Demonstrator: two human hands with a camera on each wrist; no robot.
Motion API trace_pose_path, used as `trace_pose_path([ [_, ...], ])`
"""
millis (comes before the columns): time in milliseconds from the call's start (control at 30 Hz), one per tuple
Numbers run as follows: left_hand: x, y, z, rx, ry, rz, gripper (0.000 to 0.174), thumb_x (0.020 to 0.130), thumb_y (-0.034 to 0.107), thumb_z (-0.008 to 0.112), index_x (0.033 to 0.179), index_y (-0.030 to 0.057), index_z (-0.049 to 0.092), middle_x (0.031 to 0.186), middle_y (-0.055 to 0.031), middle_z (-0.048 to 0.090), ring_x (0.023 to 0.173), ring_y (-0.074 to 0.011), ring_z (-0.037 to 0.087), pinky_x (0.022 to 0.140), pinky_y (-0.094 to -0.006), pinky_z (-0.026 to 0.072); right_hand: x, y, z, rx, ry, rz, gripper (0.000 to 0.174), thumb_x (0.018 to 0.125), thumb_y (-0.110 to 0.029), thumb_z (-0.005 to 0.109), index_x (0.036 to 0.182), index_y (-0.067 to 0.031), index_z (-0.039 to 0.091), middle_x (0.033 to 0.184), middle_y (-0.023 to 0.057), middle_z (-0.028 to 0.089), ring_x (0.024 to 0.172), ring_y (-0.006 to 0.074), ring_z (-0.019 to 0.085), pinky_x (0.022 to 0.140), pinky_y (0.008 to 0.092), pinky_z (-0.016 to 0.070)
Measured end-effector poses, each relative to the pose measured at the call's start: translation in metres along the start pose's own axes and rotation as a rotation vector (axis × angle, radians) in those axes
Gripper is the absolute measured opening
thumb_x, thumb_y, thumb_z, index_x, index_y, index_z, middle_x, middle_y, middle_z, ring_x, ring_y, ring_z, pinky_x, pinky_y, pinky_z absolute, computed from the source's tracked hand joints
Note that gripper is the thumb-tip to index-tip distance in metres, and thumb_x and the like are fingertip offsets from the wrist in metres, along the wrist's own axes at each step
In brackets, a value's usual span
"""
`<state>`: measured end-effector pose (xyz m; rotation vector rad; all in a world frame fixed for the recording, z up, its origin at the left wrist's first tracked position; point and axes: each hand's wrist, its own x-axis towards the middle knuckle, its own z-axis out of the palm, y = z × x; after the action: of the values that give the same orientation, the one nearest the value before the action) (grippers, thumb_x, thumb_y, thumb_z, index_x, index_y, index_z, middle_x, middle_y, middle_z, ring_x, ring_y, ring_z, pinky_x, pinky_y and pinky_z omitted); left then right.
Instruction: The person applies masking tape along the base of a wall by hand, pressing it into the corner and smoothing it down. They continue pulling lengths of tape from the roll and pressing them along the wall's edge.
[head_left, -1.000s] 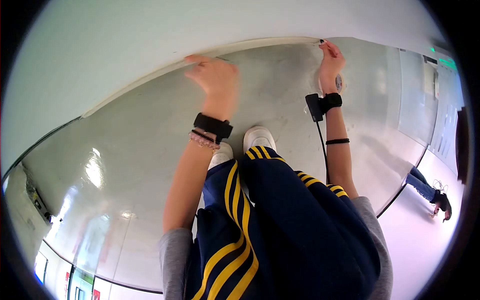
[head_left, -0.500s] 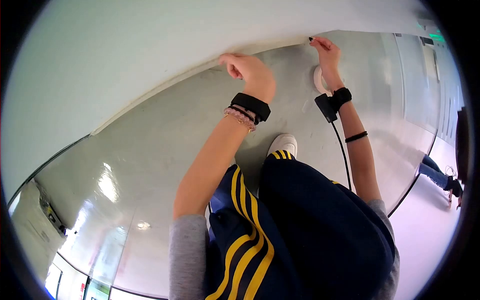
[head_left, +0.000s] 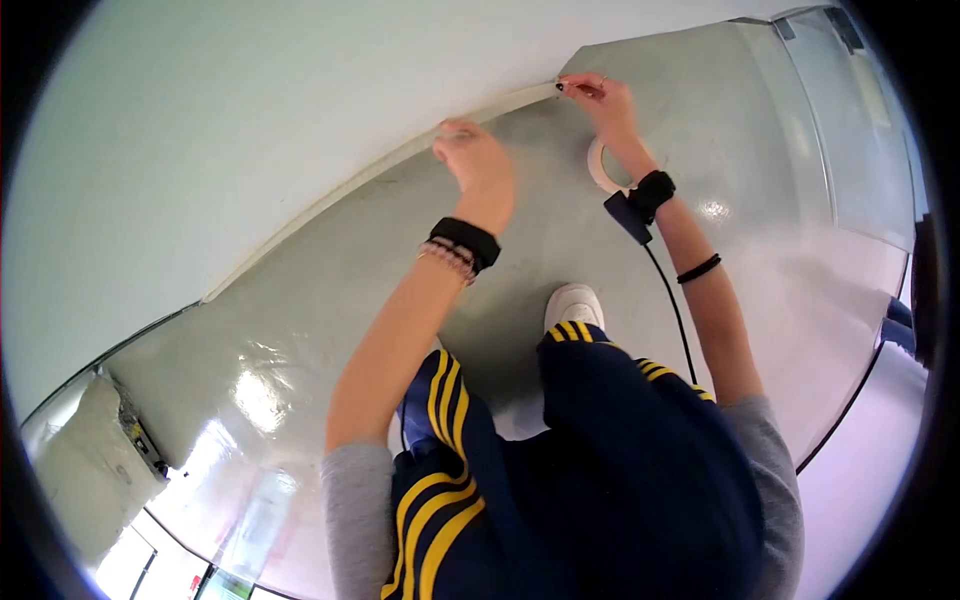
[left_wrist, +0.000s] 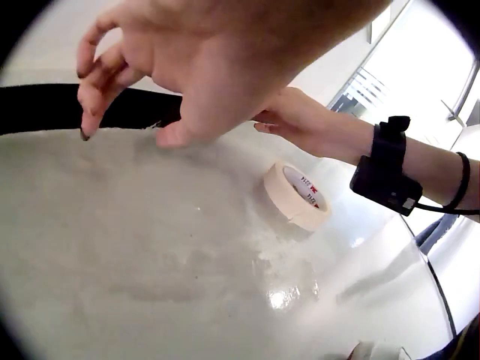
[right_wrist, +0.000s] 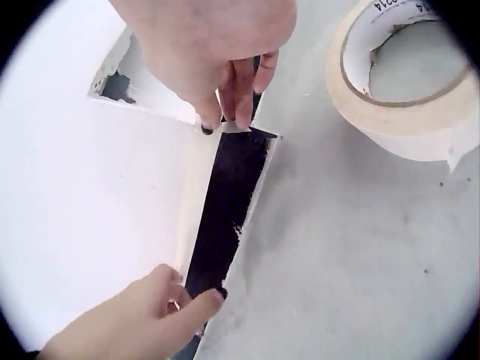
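A cream strip of masking tape (head_left: 400, 152) runs along the bottom of the white wall, above a black skirting band (right_wrist: 229, 202). At the strip's far end, by the wall corner, my right hand (head_left: 605, 105) pinches the tape end between thumb and fingertips. My left hand (head_left: 475, 165) is further left along the same edge, with its fingers loosely bent and its thumb (left_wrist: 174, 135) apart from them. In the right wrist view the left fingertips are right at the black band. A roll of masking tape (left_wrist: 289, 204) sits on the floor near my right forearm.
The grey floor (head_left: 300, 300) is shiny, with bright reflections. My white shoe (head_left: 574, 305) is planted behind the hands. A cable (head_left: 672, 300) hangs from the right wrist camera. Glass panels (head_left: 860, 120) stand at the right, and the wall has a chipped corner (right_wrist: 116, 86).
My left hand has come closer to the right hand along the strip, its pointing finger now bent. The right hand keeps pinching the tape end. The head view has shifted.
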<state>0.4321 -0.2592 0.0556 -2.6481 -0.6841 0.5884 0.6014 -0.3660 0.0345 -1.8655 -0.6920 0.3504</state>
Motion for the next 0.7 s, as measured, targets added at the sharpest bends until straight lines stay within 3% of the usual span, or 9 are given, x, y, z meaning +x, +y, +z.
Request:
trace_pose_path([
  [133,-0.026,-0.026,-0.008,0.047,-0.076,0.113,0.059,0.083,0.028,0.051,0.126,-0.0119,0.041,0.086,-0.0145,0.062,0.072,-0.0225,0.058,0.074,-0.0511,0.0379,-0.006,-0.019,0.005,0.055,0.008,-0.017,0.016,0.08,-0.013,0.065,0.092,-0.0014,0.068,0.075,0.0042,0.067,0.071,0.0099,0.061,0.064,0.022,0.0458],
  [200,-0.033,-0.036,-0.008,-0.234,-0.099,0.072,0.069,0.082,0.025,0.052,0.134,-0.011,0.026,0.082,-0.0136,0.063,0.071,-0.0228,0.06,0.081,-0.0562,0.0373,-0.004,-0.029,0.005,0.138,-0.014,0.05,0.014,0.083,-0.009,0.062,0.094,-0.0007,0.067,0.086,0.0046,0.067,0.079,0.0094,0.062,0.074,0.0216,0.0459],
  [300,-0.036,-0.053,-0.007,-0.443,-0.061,0.002,0.075,0.081,0.025,0.052,0.138,-0.0087,0.016,0.077,-0.012,0.063,0.069,-0.0265,0.062,0.086,-0.0591,0.0351,-0.004,-0.021,0.013,0.207,0.05,0.031,0.014,0.081,-0.01,0.063,0.091,-0.0011,0.067,0.079,0.0064,0.068,0.073,0.0107,0.062,0.066,0.0225,0.0462],
  [433,-0.026,-0.056,-0.01,-0.448,-0.007,0.037,0.072,0.079,0.023,0.053,0.137,-0.0064,0.021,0.081,-0.013,0.063,0.074,-0.0288,0.062,0.085,-0.0579,0.0366,-0.006,-0.019,0.012,0.161,0.122,-0.075,0.013,0.081,-0.009,0.062,0.09,-0.0013,0.067,0.082,0.0076,0.068,0.075,0.0132,0.063,0.069,0.0246,0.0461],
  [500,-0.019,-0.055,-0.008,-0.344,0.048,0.03,0.072,0.079,0.028,0.057,0.135,-0.0056,0.028,0.094,-0.0121,0.062,0.085,-0.0257,0.06,0.08,-0.049,0.0381,-0.007,-0.022,0.013,0.076,0.145,-0.082,0.012,0.079,-0.009,0.062,0.089,-0.0025,0.066,0.083,0.0082,0.068,0.076,0.017,0.064,0.072,0.0281,0.0456],
  [533,-0.016,-0.054,-0.007,-0.338,0.046,0.032,0.072,0.079,0.028,0.057,0.135,-0.0056,0.028,0.094,-0.0121,0.062,0.085,-0.0257,0.06,0.08,-0.049,0.0381,-0.007,-0.026,0.014,0.08,0.148,-0.078,0.012,0.079,-0.009,0.062,0.089,-0.0025,0.066,0.083,0.0082,0.068,0.076,0.017,0.064,0.072,0.0281,0.0456],
  [600,-0.013,-0.046,-0.003,-0.238,0.207,0.0,0.065,0.079,0.024,0.056,0.132,-0.0054,0.034,0.109,-0.0134,0.056,0.1,-0.0229,0.053,0.084,-0.0425,0.0404,-0.01,-0.029,0.012,-0.022,0.152,-0.11,0.01,0.078,-0.009,0.062,0.087,-0.0039,0.066,0.083,0.0083,0.067,0.077,0.0211,0.063,0.074,0.0312,0.0451],
  [633,-0.011,-0.043,-0.002,-0.235,0.204,0.013,0.065,0.079,0.024,0.056,0.132,-0.0054,0.034,0.109,-0.0134,0.056,0.1,-0.0229,0.053,0.084,-0.0425,0.0404,-0.012,-0.03,0.012,-0.023,0.16,-0.098,0.01,0.078,-0.009,0.062,0.087,-0.0039,0.066,0.083,0.0083,0.067,0.077,0.0211,0.063,0.074,0.0312,0.0451],
  [700,-0.002,-0.039,0.002,-0.399,0.383,0.074,0.054,0.075,0.013,0.054,0.124,-0.0067,0.042,0.116,-0.0154,0.05,0.109,-0.0265,0.048,0.092,-0.0392,0.0398,-0.011,-0.03,0.012,-0.047,0.104,-0.138,0.01,0.078,-0.008,0.062,0.086,-0.0049,0.066,0.083,0.0082,0.067,0.075,0.0226,0.062,0.072,0.032,0.0454],
])
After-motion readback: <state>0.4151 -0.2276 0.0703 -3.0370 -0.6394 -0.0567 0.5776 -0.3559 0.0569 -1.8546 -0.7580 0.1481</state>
